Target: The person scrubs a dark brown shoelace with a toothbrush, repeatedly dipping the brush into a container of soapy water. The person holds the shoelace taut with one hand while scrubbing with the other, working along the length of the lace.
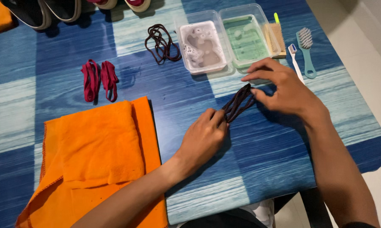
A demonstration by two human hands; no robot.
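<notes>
Item: dark brown folded shoelace bundle (238, 102) — held just above the blue-and-white wood-grain surface (249, 169), stretched between both hands, in front of the two tubs.

Left hand (204, 137): closed in a pinch on the near end of the bundle, thumb and forefinger gripping the loops.

Right hand (283, 86): thumb and forefinger pinched on the far end; the remaining fingers are spread wide above it.

Handling note (judgement): the strands look best kept parallel and lightly taut between the two pinches; slack would likely let the loops slip and tangle. An even pull from both ends, with neither pinch released first, should keep the folds together.

Nearby:
- clear plastic tub of cloudy sudsy water (202, 45), beside a clear plastic tub of green liquid (245, 39) — touching each other, just beyond the right hand.
- wooden scrub brush (276, 39), white toothbrush (295, 62) and teal plastic brush (306, 50), right of the tubs.
- second dark brown lace, loosely coiled (161, 43), left of the tubs.
- two folded crimson laces (99, 80), side by side.
- orange microfibre cloth (97, 156), folded, at the near left.
- shoes, partly cut off, along the far edge (51, 10).
</notes>
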